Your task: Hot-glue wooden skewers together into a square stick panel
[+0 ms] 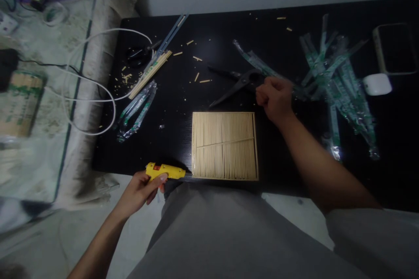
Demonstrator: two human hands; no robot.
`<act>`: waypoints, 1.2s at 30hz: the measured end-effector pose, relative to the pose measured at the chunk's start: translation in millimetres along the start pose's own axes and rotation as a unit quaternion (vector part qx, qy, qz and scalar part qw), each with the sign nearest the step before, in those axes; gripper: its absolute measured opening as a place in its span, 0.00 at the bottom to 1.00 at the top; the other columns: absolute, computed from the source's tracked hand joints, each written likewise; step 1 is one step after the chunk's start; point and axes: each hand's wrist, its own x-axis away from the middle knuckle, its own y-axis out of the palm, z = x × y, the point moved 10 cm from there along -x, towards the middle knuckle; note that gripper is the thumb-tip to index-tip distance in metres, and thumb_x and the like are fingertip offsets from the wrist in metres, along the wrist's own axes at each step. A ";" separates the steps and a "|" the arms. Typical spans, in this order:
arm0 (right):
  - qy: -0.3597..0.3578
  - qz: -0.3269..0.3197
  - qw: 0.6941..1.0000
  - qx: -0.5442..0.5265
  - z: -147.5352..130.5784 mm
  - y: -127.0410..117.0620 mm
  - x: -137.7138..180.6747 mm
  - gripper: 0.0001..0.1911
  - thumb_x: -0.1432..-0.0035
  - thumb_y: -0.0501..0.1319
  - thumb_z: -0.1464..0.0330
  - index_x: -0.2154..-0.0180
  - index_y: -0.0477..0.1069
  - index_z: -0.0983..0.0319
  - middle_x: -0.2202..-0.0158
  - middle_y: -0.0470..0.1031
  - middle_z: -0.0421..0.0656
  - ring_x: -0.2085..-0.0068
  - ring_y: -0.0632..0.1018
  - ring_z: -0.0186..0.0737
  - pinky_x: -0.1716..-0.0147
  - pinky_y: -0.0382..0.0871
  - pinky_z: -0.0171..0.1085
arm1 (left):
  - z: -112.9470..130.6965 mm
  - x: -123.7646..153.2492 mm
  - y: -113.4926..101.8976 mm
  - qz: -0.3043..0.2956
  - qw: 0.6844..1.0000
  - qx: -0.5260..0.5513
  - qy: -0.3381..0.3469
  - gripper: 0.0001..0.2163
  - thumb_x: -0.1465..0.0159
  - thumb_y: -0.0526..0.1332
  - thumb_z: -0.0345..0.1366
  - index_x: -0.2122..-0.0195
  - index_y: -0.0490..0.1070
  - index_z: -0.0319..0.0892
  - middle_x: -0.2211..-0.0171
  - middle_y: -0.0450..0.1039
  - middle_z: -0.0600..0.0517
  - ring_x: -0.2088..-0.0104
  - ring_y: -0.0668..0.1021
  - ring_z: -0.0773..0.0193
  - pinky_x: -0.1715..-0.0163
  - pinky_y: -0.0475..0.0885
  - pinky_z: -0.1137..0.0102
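For an even bead, steady the glue gun [170, 171], gripped in the left hand [142, 189] at the stick panel's [225, 159] near-left corner; the right hand [276, 98] curls off its far-right corner, contents unclear.

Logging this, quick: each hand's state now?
Left hand: closed around the yellow glue gun.
Right hand: curled closed near black scissors; whether it holds anything, can't tell.

The left forearm [106, 235] angles up from the lower left, the left grip [139, 192] curled, thumb [160, 178] extended. The right forearm [316, 157] reaches farther up, the right grip [276, 99] folded into a fist.
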 end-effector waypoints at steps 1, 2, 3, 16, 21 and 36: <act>0.000 0.003 1.000 -0.005 -0.4 -0.5 0.2 0.34 0.50 0.74 0.57 0.85 0.49 0.57 0.87 0.48 0.32 0.84 0.52 0.29 0.84 0.43 0.36 | -1.5 0.6 0.1 -0.002 1.000 0.000 -0.001 0.28 0.36 0.62 0.61 0.78 0.77 0.40 0.90 0.59 0.57 0.88 0.61 0.72 0.84 0.56 0.73; -0.001 0.006 1.000 -0.010 -0.7 -1.1 0.3 0.34 0.51 0.74 0.58 0.85 0.49 0.57 0.87 0.48 0.32 0.84 0.52 0.28 0.84 0.43 0.36 | -2.9 1.1 0.3 -0.004 1.000 -0.001 -0.003 0.28 0.36 0.62 0.62 0.76 0.78 0.39 0.90 0.58 0.58 0.88 0.60 0.72 0.83 0.57 0.73; 0.000 0.008 1.000 -0.015 -0.7 -1.3 0.5 0.33 0.51 0.74 0.59 0.85 0.49 0.57 0.87 0.48 0.32 0.85 0.52 0.28 0.84 0.43 0.36 | -4.2 1.6 0.8 -0.007 1.000 0.000 -0.005 0.28 0.36 0.61 0.62 0.74 0.80 0.39 0.91 0.58 0.58 0.88 0.61 0.71 0.83 0.57 0.73; -0.005 0.003 1.000 -0.027 0.1 -1.0 -0.3 0.33 0.51 0.74 0.61 0.85 0.50 0.57 0.87 0.48 0.30 0.86 0.52 0.27 0.85 0.42 0.35 | -17.0 -1.0 8.6 -0.007 0.997 0.012 -0.078 0.31 0.36 0.59 0.65 0.79 0.76 0.41 0.92 0.63 0.54 0.89 0.63 0.70 0.82 0.57 0.72; -0.009 0.006 1.000 -0.018 -0.3 -1.5 -0.8 0.31 0.51 0.72 0.62 0.84 0.49 0.57 0.87 0.47 0.30 0.85 0.52 0.26 0.85 0.43 0.34 | -10.9 -5.5 7.0 0.021 0.995 0.021 -0.095 0.31 0.36 0.60 0.64 0.80 0.77 0.40 0.92 0.63 0.53 0.88 0.61 0.71 0.82 0.54 0.73; -0.016 -0.002 1.000 -0.025 0.4 -1.9 -0.5 0.31 0.49 0.73 0.64 0.84 0.50 0.57 0.87 0.49 0.31 0.85 0.53 0.28 0.85 0.42 0.35 | 38.5 -49.2 -11.9 0.061 0.994 0.066 -0.066 0.25 0.38 0.66 0.57 0.80 0.78 0.39 0.90 0.65 0.51 0.88 0.66 0.70 0.83 0.58 0.73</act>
